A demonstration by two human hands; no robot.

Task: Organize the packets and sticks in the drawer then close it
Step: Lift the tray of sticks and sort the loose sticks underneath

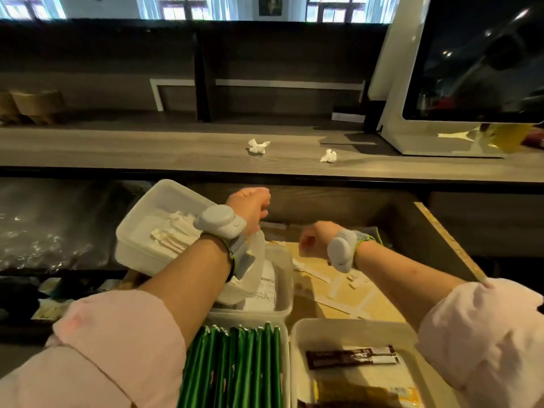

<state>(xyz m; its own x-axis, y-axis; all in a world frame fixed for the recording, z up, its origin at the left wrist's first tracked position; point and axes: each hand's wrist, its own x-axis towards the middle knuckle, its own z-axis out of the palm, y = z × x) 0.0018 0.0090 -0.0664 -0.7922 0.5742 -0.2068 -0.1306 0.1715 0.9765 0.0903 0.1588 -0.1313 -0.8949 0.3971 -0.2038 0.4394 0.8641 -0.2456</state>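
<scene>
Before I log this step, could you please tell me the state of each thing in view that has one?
Drawer: open.
Raised container: tilted, gripped by left hand.
Right hand: fist, nothing visible in it.
Green sticks: lined up in their container.
Loose white sticks: scattered on drawer floor.
Monitor: dark.
Tissues: crumpled.

No text can be read for certain. A white packet in the middle tub carries lines of dark print — too small and blurred to make out. The brown sticks in the near right tub show pale lettering — also illegible.
</scene>
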